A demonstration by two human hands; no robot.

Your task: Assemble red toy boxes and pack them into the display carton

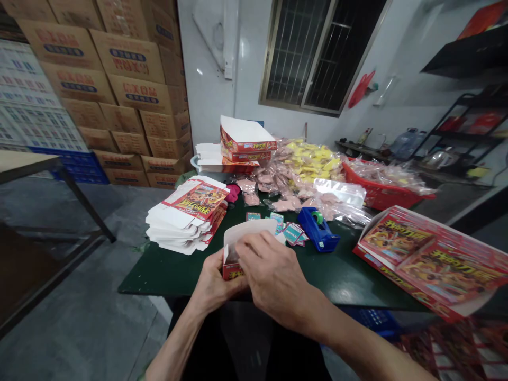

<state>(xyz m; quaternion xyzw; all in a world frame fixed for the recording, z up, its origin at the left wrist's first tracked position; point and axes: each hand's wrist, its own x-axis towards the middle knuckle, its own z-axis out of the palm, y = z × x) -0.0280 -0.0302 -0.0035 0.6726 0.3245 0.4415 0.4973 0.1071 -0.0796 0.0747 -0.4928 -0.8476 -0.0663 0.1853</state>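
Note:
A small red printed carton (234, 254) with a white inside and its flap up stands at the near edge of the dark green table (166, 270). My left hand (216, 283) grips its lower left side, fingers closed round it. My right hand (273, 275) lies over its open top from the right, fingers curled onto the carton. Most of the carton's front is hidden by both hands.
A stack of flat cartons (186, 217) lies to the left, a blue tape dispenser (318, 228) and small cards (296, 233) just behind. Bagged snacks (301, 169), a red basket (381, 193), made-up boxes (246, 143) and large printed cartons (432, 259) crowd the back and right. Cardboard boxes (119, 90) are stacked by the wall.

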